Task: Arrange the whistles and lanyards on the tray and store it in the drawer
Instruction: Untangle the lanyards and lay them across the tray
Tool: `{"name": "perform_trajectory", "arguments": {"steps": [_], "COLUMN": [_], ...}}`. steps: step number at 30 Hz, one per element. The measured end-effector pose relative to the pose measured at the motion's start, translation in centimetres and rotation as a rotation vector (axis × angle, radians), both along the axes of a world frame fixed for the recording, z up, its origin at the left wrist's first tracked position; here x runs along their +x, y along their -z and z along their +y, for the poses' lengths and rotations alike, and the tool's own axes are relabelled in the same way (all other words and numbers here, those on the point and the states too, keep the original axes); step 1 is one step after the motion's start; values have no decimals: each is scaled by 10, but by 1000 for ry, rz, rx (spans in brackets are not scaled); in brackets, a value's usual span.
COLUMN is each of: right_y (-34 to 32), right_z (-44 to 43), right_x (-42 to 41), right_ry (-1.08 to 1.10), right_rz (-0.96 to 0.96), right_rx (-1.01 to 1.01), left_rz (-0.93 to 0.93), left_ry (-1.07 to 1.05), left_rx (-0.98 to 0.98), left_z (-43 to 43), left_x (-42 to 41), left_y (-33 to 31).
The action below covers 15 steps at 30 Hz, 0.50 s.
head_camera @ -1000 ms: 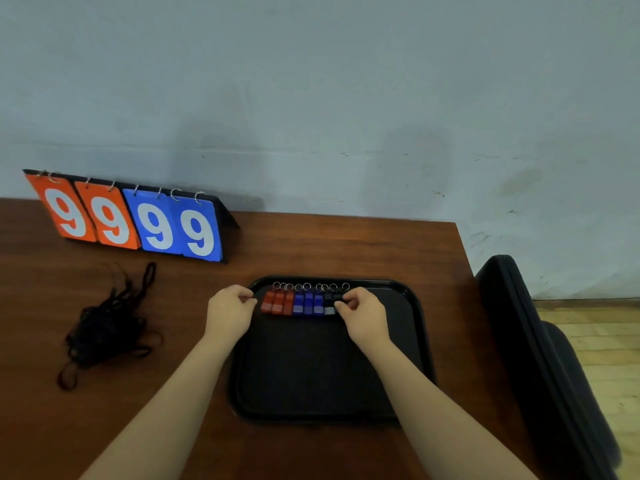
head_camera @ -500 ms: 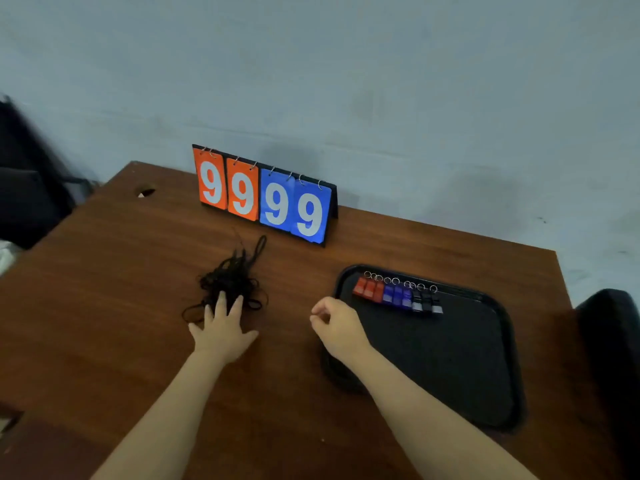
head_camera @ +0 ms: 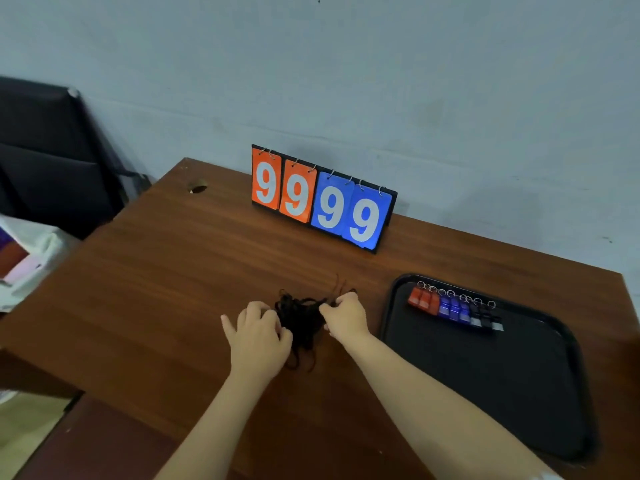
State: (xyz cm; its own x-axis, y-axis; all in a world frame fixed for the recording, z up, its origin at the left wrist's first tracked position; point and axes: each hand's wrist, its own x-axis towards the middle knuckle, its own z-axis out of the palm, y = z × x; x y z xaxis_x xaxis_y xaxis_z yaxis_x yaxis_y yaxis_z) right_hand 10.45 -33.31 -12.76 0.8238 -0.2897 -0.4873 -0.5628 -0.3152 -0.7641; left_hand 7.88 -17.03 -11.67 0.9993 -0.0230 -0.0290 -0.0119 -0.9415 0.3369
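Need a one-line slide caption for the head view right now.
Both hands, left and right, grip the tangled black lanyards beside the tray of lined-up whistles.

Likely a sports office; flip scoreboard [head_camera: 323,199] on a wooden desk [head_camera: 166,289]; dark chair [head_camera: 45,150] beside it.

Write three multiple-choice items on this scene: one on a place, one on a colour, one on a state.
1. Where do the whistles lie?
A. in a row at the tray's far end
B. beside the scoreboard
C. on the chair

2. What colours are the scoreboard cards?
A. all blue
B. two orange, two blue
C. green and white

3. What are the hands doing?
A. resting flat
B. lifting the tray
C. gripping the lanyards

Answers: 1 A, they line the tray top; 2 B, orange left, blue right; 3 C, left hand and right hand clutch the black lanyards.
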Motion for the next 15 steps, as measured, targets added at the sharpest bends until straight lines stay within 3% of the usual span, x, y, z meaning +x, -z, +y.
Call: {"name": "perform_trajectory", "arguments": {"steps": [3,6,9,12,15], "right_y": [6,5,-4,-33,-71], "right_z": [2,4,8,15,9], "right_x": [12,19,24,22,20], "right_ry": [106,43,-136,-333,-249], "right_rz": [60,27,-123,-329,-528], "right_rx": [128,117,-10,-119,-157], "left_rz": [-40,14,47,43,-42], "left_ry": [93,206,277,207,170], "left_rx": [-77,-91,-93,-198,-147], "left_z": [-6,-17,-25,-25,-18], "left_x": [16,30,42,52,56], "left_y": [7,8,8,3,-1]}}
